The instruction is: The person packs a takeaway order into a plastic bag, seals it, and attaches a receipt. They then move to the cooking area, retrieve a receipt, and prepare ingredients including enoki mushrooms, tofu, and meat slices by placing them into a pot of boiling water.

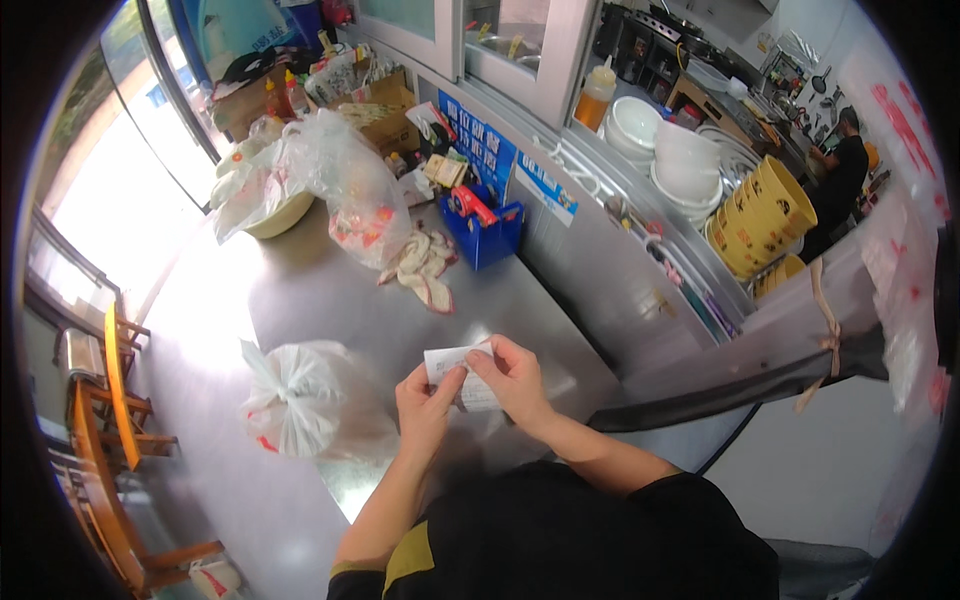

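Between my two hands is a small white paper slip [474,391] with print on it, a receipt by its look. My left hand [429,405] pinches its left side, thumb on top. My right hand [519,382] grips the upper right part, with the thumb pressed near the top edge. Both hands are above a stainless steel table [300,300]. Left of my left hand stands a knotted white plastic bag [315,401], filled, its contents blurred by the plastic.
Farther back are a yellowish basin [281,217] under plastic bags [360,187], a crumpled cloth [420,266] and a blue box [484,236] holding a red tape dispenser [474,205]. White bowls [686,165] and yellow tubs [761,217] fill the right ledge. A person [844,176] stands in the kitchen. Wooden chairs [101,465] are left.
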A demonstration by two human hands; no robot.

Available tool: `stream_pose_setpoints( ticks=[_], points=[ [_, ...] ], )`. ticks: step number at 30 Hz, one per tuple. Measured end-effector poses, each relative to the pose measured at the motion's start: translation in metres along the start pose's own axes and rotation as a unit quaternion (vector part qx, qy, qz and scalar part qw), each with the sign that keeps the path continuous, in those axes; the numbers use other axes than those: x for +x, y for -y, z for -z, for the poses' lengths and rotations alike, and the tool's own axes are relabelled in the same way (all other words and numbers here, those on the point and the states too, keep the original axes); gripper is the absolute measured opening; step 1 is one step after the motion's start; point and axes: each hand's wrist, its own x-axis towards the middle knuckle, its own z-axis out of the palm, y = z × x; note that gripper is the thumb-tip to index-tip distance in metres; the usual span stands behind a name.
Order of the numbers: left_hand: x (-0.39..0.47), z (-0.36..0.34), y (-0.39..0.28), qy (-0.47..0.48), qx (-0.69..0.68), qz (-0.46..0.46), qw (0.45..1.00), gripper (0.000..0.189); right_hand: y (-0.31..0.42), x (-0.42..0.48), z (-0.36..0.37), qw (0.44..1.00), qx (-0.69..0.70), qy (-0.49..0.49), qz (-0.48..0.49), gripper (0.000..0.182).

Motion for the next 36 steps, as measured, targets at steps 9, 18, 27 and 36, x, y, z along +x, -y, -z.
stream_pose_setpoints(
  ticks=[9, 18, 27, 36],
  points=[
    [0.081, -0.018, 0.032, 0.044, 0.369, -0.200, 0.907, 0.013, 0.018, 0.219, 0.076, 0.954, -0.224, 0.026, -0.196, 0.027],
    [0.205, -0.059, 0.064, 0.153, 0.506, -0.227, 0.818, 0.014, -0.017, 0.301, 0.071, 0.899, -0.349, 0.093, -0.249, 0.027],
    [0.224, -0.058, 0.069, 0.128, 0.550, -0.277, 0.778, 0.012, -0.014, 0.247, 0.091, 0.951, -0.134, 0.059, -0.271, 0.028],
    [0.230, -0.054, 0.072, 0.150, 0.554, -0.320, 0.754, 0.019, -0.013, 0.218, 0.095, 0.962, -0.100, 0.051, -0.250, 0.029]
  ],
)
